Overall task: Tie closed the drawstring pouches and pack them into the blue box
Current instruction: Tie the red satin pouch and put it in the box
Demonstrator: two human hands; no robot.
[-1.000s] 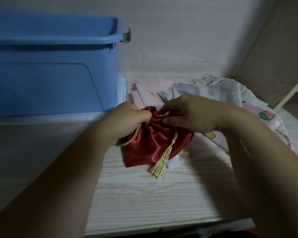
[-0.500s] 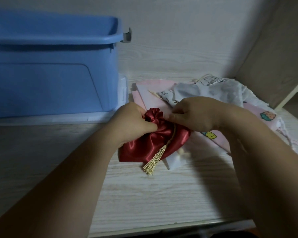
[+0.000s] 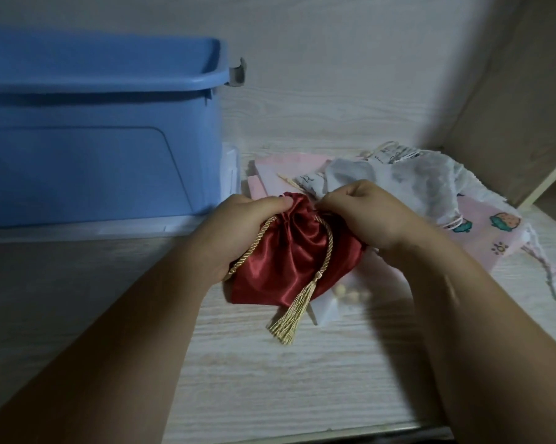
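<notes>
A red satin pouch (image 3: 289,254) with a gold cord and tassel (image 3: 291,315) lies on the wooden surface between my hands. My left hand (image 3: 241,229) grips its left side and gathered neck, the cord looping under the fingers. My right hand (image 3: 363,216) pinches the neck on the right side. The blue box (image 3: 103,139) stands open at the back left, its inside hidden from here.
A pile of pink printed and white pouches (image 3: 430,200) lies behind and to the right of my hands. A small white pouch with pale beads (image 3: 340,299) sits under the red one. A wooden side panel (image 3: 520,107) rises at the right; the shelf's front edge (image 3: 334,434) is near.
The red pouch's neck has spread wider and the gold cord now shows as a loop on both sides. The tassel has swung down and to the right. Both hands stay on the neck.
</notes>
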